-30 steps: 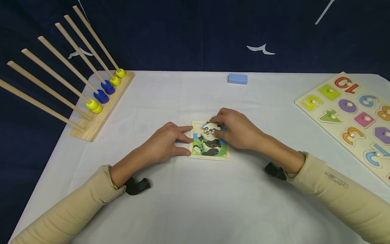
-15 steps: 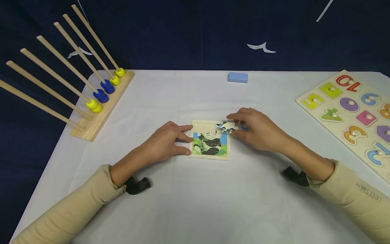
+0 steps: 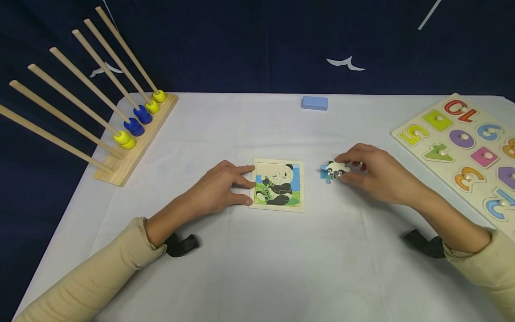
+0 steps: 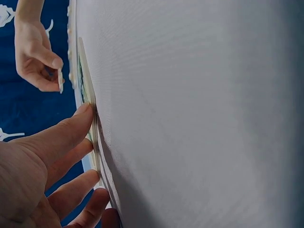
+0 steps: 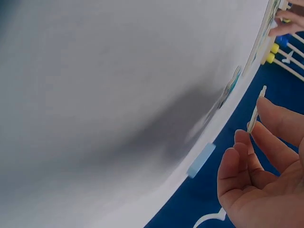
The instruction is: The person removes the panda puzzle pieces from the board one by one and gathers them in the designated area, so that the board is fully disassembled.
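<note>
A small square panda puzzle board (image 3: pixel 278 208) lies on the white table, its upper left part showing bare wood. My left hand (image 3: pixel 217 188) rests at its left edge, with spread fingertips and thumb touching the frame. To the right of the board, my right hand (image 3: pixel 376 174) pinches a puzzle piece (image 3: pixel 338 169) with the panda's eyes between thumb and fingers. In the right wrist view this puzzle piece (image 5: pixel 255 113) is edge-on and above the table. Partly hidden below it, at least one loose blue puzzle piece (image 3: pixel 323 173) lies on the cloth.
A wooden bead rack (image 3: pixel 137 147) with tall pegs and yellow and blue beads stands at the left. A blue block (image 3: pixel 314 103) lies near the back edge. On the right is a number-and-shape peg board (image 3: pixel 450 167). Dark blue cloth (image 3: pixel 241 44) hangs behind.
My right hand has lifted the panda-eyes puzzle piece away from the board and carried it to the right. My left hand has stayed at the board's left edge.
</note>
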`<state>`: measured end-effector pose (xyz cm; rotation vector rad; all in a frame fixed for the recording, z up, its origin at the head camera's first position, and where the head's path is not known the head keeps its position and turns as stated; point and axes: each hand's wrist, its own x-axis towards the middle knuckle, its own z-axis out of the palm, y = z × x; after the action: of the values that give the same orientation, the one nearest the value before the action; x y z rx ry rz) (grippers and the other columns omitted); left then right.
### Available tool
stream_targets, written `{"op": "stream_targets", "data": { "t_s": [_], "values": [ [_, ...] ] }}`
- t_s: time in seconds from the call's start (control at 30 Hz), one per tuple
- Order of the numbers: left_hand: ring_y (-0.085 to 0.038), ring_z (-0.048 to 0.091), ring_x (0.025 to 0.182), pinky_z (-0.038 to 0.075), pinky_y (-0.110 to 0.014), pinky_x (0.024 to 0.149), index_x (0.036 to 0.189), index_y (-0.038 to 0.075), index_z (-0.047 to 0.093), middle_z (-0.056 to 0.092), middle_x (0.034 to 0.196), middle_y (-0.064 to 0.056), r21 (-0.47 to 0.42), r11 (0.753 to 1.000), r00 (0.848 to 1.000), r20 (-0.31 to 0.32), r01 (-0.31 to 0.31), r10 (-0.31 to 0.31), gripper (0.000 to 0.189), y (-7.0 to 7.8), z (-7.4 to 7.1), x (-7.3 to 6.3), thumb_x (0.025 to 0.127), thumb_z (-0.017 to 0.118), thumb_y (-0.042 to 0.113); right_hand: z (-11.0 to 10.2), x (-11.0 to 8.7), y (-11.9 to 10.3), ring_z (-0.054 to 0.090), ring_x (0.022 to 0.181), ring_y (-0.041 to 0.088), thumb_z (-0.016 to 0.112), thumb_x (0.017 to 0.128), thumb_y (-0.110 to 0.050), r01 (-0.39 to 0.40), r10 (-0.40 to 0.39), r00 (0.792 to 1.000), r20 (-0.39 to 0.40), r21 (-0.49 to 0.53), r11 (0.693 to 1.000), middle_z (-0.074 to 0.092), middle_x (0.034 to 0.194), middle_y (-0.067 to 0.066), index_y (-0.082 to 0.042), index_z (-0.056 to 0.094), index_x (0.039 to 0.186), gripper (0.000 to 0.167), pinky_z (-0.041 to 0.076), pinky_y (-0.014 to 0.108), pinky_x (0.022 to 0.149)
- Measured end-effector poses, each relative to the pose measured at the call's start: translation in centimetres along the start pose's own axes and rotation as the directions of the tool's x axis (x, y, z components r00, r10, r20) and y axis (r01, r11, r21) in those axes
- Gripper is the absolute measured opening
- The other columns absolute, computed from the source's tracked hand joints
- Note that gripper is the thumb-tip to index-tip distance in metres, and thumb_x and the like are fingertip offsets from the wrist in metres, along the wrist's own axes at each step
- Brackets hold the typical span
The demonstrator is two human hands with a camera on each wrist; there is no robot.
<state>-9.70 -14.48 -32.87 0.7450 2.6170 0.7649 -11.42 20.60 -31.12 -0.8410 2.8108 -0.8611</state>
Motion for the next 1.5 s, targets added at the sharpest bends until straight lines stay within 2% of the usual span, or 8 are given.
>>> {"op": "stream_targets", "data": {
  "t_s": [0.23, 0.47, 0.77, 1.23, 1.5],
  "values": [
    [-0.028, 0.049, 0.121, 0.044, -0.036, 0.095, 0.116, 0.006, 0.074, 0.049, 0.146, -0.009, 0.011, 1.0, 1.0, -0.003, -0.003, 0.003, 0.042, 0.0, -0.1, 0.0, 0.079, 0.085, 0.02, -0.5, -1.2, 1.5, 0.049, 0.084, 0.014, 0.078, 0.08, 0.002, -0.007, 0.007, 1.0, 0.008, -0.038, 0.999, 0.062, 0.096, 0.0, -0.001, 0.071, 0.114, 0.035, 0.041, 0.017, 0.071],
    [-0.027, 0.047, 0.122, 0.043, -0.037, 0.096, 0.118, 0.007, 0.073, 0.048, 0.148, -0.007, 0.009, 1.0, 1.0, 0.007, 0.018, -0.018, 0.043, 0.1, -0.1, -0.1, 0.079, 0.085, 0.021, -0.8, -1.6, 2.6, 0.05, 0.084, 0.013, 0.08, 0.079, 0.002, -0.017, 0.019, 0.999, 0.03, -0.052, 0.999, 0.063, 0.099, 0.0, -0.001, 0.07, 0.113, 0.036, 0.041, 0.017, 0.071],
    [-0.026, 0.046, 0.122, 0.042, -0.036, 0.096, 0.118, 0.007, 0.072, 0.047, 0.149, -0.006, 0.006, 1.0, 1.0, 0.009, 0.021, -0.021, 0.042, 0.0, -0.1, -0.1, 0.08, 0.084, 0.021, -0.7, -1.3, 2.9, 0.054, 0.092, 0.02, 0.077, 0.083, -0.001, -0.098, 0.108, 0.987, 0.123, -0.085, 0.992, 0.064, 0.108, 0.007, 0.0, 0.069, 0.117, 0.035, 0.043, 0.027, 0.078],
    [-0.028, 0.047, 0.122, 0.043, -0.036, 0.096, 0.118, 0.007, 0.073, 0.048, 0.148, -0.008, 0.005, 1.0, 1.0, 0.008, 0.009, -0.009, 0.041, 0.0, 0.0, -0.1, 0.08, 0.084, 0.021, -0.2, -1.1, 2.9, 0.054, 0.091, 0.02, 0.075, 0.083, 0.0, -0.066, 0.078, 0.991, 0.11, -0.106, 0.992, 0.062, 0.104, 0.008, 0.0, 0.068, 0.117, 0.036, 0.043, 0.036, 0.08],
    [-0.027, 0.046, 0.122, 0.042, -0.037, 0.096, 0.118, 0.008, 0.072, 0.047, 0.148, -0.007, 0.004, 1.0, 1.0, 0.008, 0.018, -0.018, 0.042, 0.1, 0.0, -0.1, 0.08, 0.084, 0.022, -0.1, -1.0, 2.6, 0.053, 0.092, 0.023, 0.073, 0.084, 0.002, -0.099, 0.112, 0.985, 0.128, -0.1, 0.99, 0.06, 0.104, 0.01, 0.002, 0.066, 0.119, 0.036, 0.044, 0.043, 0.081]
  ]
}}
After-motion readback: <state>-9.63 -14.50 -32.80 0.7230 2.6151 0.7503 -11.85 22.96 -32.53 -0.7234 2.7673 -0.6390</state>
